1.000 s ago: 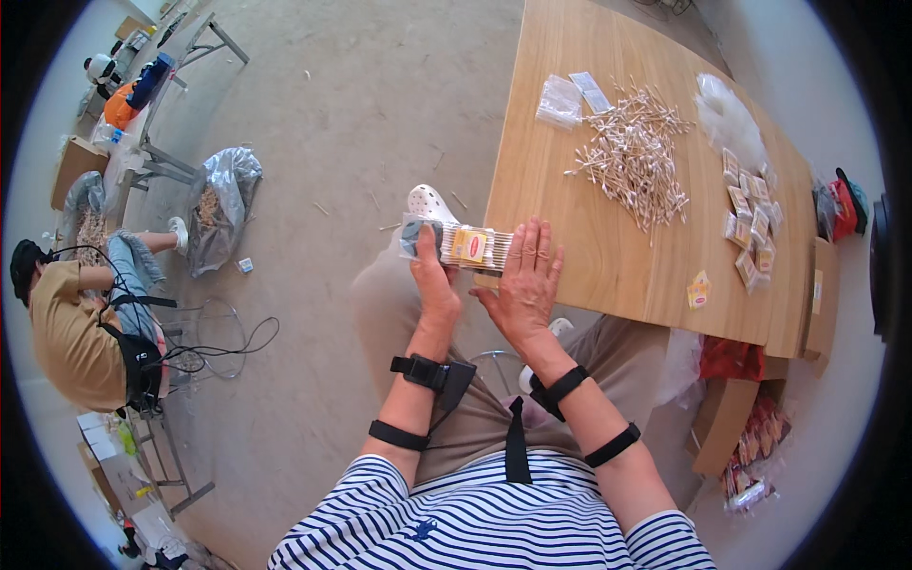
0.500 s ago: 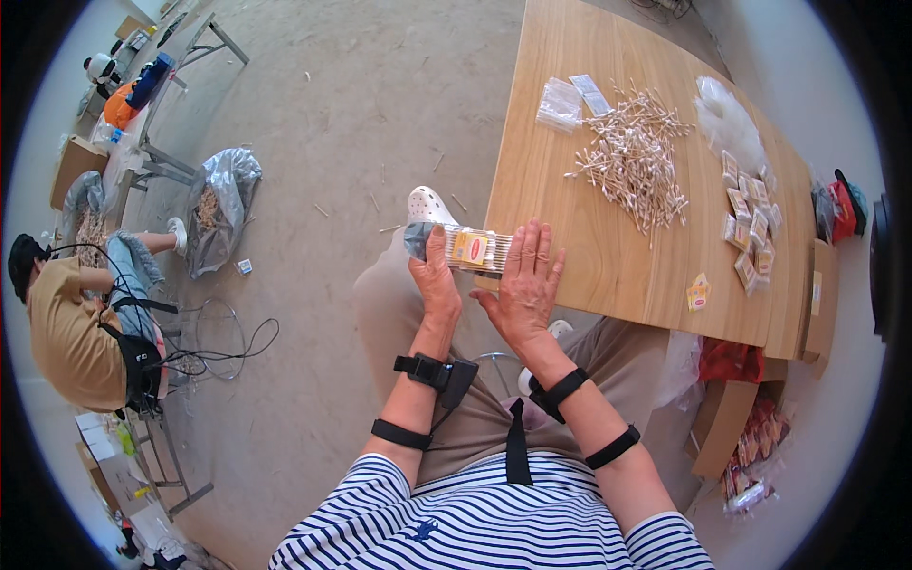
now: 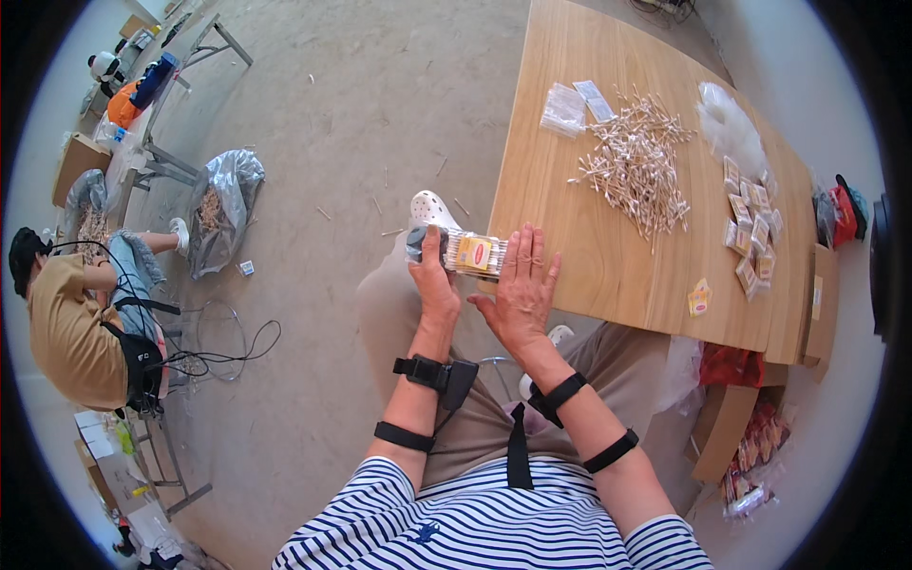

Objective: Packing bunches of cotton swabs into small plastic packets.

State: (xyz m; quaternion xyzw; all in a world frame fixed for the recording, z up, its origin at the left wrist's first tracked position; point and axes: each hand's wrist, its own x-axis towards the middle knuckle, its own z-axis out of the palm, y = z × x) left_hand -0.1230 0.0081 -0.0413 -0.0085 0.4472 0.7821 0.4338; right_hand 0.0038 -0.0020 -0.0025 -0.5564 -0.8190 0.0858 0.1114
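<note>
Cotton swab pack [image 3: 465, 254] is held beside the table [image 3: 589, 271] — gripped by the left hand [image 3: 436, 285], thumb on top. The right hand [image 3: 522, 294] is laid at its right end, fingers straight — less swab exposed beside the yellow label [image 3: 480, 254] than a second ago.

wide fisheye on head, facing down over lap [image 3: 470, 454] and table [image 3: 537, 180]

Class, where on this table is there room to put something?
Between the swab heap and the table's near edge, left of the yellow cards; also beyond the flat bags. Crowded: right of the heap, with packets and clear plastic.
</note>
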